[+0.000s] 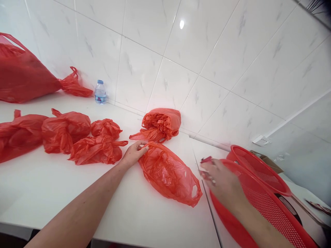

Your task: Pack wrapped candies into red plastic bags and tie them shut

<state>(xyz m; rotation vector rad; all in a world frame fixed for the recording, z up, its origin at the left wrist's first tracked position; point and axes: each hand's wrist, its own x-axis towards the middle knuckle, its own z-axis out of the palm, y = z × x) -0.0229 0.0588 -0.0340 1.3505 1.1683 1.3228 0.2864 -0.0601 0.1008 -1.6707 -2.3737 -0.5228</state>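
Observation:
My left hand (136,154) pinches the rim of a red plastic bag (168,172) between thumb and fingers. The bag lies spread on the white table, its mouth partly open and one handle hole towards the right. My right hand (221,181), smeared by motion, is between that bag and a red perforated plastic basket (269,203). Its fingers are closed around small red and whitish pieces whose kind I cannot make out. Just behind the left hand sits a bundle of red plastic bags (165,122).
Several filled, knotted red bags (66,131) line the left of the table (144,213). Behind them stand a large red bag (26,75) and a small water bottle (100,93). A second red basket (261,168) is by the tiled wall, near a socket (261,140).

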